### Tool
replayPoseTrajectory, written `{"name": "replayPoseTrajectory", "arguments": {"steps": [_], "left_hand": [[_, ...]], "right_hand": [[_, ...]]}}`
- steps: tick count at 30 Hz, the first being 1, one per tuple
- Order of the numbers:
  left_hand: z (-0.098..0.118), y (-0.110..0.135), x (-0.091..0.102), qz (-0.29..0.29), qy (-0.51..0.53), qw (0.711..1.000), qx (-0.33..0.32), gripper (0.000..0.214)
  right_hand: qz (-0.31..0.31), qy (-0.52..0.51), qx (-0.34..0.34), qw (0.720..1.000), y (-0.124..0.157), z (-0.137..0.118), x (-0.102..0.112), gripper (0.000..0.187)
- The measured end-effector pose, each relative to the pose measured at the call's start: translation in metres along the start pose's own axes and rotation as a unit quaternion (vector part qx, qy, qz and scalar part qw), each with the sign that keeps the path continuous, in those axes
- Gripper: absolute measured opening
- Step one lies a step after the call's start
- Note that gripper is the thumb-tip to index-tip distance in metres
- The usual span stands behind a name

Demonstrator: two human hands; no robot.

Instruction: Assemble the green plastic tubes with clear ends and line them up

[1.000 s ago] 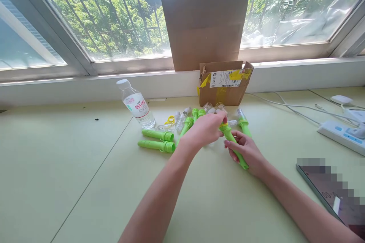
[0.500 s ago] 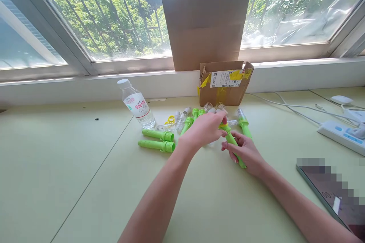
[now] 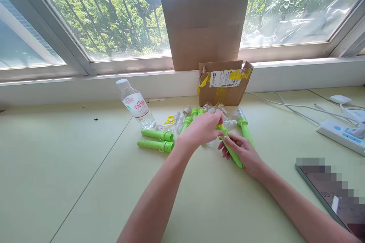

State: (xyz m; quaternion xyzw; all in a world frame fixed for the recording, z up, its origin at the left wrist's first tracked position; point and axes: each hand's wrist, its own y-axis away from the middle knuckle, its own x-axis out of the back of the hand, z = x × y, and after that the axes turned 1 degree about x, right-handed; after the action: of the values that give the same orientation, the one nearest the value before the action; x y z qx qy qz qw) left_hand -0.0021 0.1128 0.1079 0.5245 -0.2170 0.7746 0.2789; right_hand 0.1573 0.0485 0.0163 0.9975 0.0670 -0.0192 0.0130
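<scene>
My right hand (image 3: 243,151) is closed around a green plastic tube-like handle (image 3: 235,156), which slants with its upper end up and to the left. At that upper end is a yellow ring (image 3: 219,126), pinched by the fingers of my left hand (image 3: 203,127). My left hand hides part of the ring and the handle's end. Just right of the hands lies another green handle with a clear ribbed cap (image 3: 241,114). Two more green handles (image 3: 155,145) with threaded ends lie left of my left hand, and several green handles (image 3: 186,122) are partly behind it.
Clear plastic caps (image 3: 180,123) and yellow rings (image 3: 170,120) lie beyond the hands. A water bottle (image 3: 138,108) stands at left, an open cardboard box (image 3: 221,93) behind. On the right are a power strip (image 3: 342,136), white cables (image 3: 296,106) and a phone (image 3: 322,193).
My right hand and the green handle have shifted slightly left. The right fingers have changed their hold along it. My left hand stays at the handle's upper end.
</scene>
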Motion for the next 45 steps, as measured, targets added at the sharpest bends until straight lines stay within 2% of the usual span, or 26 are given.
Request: {"name": "replayPoseTrajectory", "arguments": {"steps": [7,13,19,27,34,38,42,45], "left_hand": [[-0.0037,0.0005,0.0011,-0.013,0.009,1.000,-0.002,0.021],[-0.0022,-0.0003,-0.0017,0.002,0.004,1.000,-0.025,0.016],[-0.0008,-0.0025,-0.0027,0.017,0.003,1.000,-0.020,0.014],[-0.0051,0.0004,-0.0002,-0.006,0.032,0.999,-0.020,0.018],[-0.0024,0.0013,0.0019,0.005,0.043,0.999,-0.030,0.016],[-0.0040,0.0026,0.0035,-0.017,0.053,0.998,-0.019,0.024],[-0.0052,0.0027,0.0030,-0.011,0.039,0.999,-0.023,0.020],[-0.0065,0.0029,0.0033,-0.013,0.044,0.999,-0.025,0.016]], "right_hand": [[0.018,0.004,-0.023,1.000,0.0005,0.0035,0.0012,0.036],[0.045,-0.019,-0.034,0.998,-0.0007,0.0055,0.0030,0.036],[0.067,-0.043,0.001,0.997,0.0003,0.0072,-0.0008,0.028],[0.022,0.000,0.016,1.000,0.0021,0.0063,-0.0010,0.031],[0.074,-0.001,-0.009,0.997,0.0016,0.0055,-0.0026,0.038],[0.065,-0.025,-0.009,0.998,0.0008,0.0076,0.0003,0.032],[0.037,-0.044,-0.002,0.998,0.0014,0.0089,0.0041,0.026],[0.005,-0.009,0.012,1.000,0.0020,0.0087,0.0030,0.028]]}}
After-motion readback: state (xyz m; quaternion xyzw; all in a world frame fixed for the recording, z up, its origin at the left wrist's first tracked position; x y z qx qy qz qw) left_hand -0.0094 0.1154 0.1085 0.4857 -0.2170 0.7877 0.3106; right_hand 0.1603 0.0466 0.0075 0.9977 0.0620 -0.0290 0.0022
